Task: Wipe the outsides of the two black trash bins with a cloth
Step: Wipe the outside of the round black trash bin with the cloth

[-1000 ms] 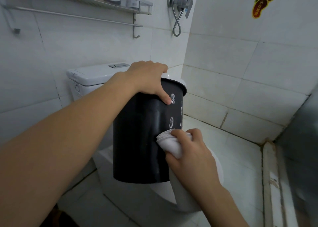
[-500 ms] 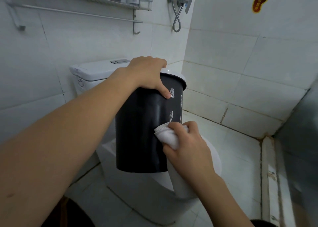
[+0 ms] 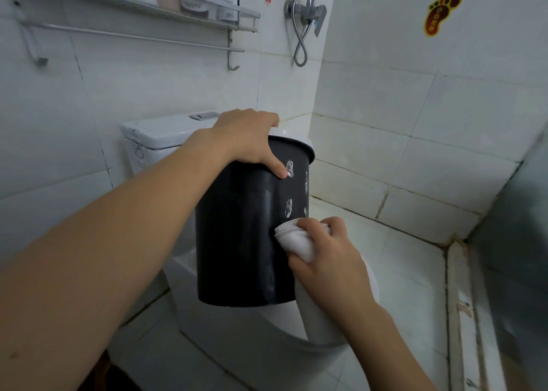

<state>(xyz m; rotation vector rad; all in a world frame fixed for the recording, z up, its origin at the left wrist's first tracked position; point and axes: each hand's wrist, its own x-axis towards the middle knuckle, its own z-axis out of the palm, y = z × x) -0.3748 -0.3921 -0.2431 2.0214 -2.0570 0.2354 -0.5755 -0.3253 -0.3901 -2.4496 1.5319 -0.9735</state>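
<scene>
Wall shelf (image 3: pixel 142 3) with bottles and a towel rail (image 3: pixel 133 36) sit top left; toilet cistern (image 3: pixel 166 135) below them. Left hand (image 3: pixel 252 141) clamps the top edge of the black trash bin (image 3: pixel 237 236): fingers curled over the white rim (image 3: pixel 296 138), thumb pressed on the outer wall beside a small white print. Bin is lifted, hanging upright in front of the toilet (image 3: pixel 267 331), base above the closed seat; can't tell if it touches. Right hand (image 3: pixel 329 257) bunches a white cloth (image 3: pixel 293 239), fingers curled round it, folded edge pressed on the bin's lower right wall, loose tail hanging below the wrist. Shower mixer (image 3: pixel 308 12) and foot-shaped sticker (image 3: pixel 441 15) on the right walls.

Step in hand looks like wiping the side wall. To do it well: firm rim grip to counter the push, long overlapping strokes top to bottom, turn the bin with the left hand to reach the hidden far side, cover the strip under the thumb. Second bin not in view.
</scene>
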